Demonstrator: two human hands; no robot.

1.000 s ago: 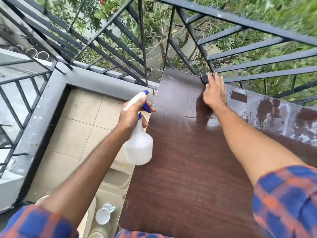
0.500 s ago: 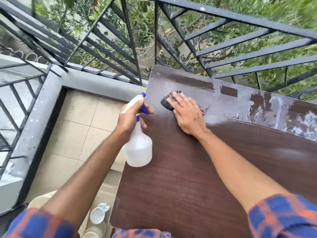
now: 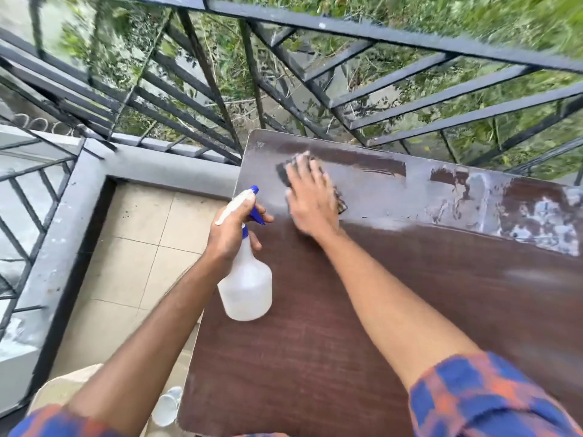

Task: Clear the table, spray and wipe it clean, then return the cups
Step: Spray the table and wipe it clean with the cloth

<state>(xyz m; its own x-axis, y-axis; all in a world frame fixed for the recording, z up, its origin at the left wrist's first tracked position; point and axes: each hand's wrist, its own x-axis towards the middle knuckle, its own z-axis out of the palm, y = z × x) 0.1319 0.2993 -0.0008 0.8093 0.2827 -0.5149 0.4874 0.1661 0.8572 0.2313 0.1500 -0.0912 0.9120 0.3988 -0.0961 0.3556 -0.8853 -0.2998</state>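
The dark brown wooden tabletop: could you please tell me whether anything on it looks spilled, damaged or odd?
A patchy whitish wet film streaks the tabletop's far edge, thickest at the far right, unwiped spray by the look of it, not damage. The right hand presses a dark cloth flat near the far left corner.

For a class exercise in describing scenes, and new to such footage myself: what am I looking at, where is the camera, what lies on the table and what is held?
No machine here: these are a person's two bare hands, filmed by one camera worn on the head, looking forward and down. The left hand grips a white spray bottle at the left edge of the brown table. The right hand presses a dark wiping pad flat on it, near its far left corner. A wet film covers the far strip. A white cup sits lower, off the table, bottom left.
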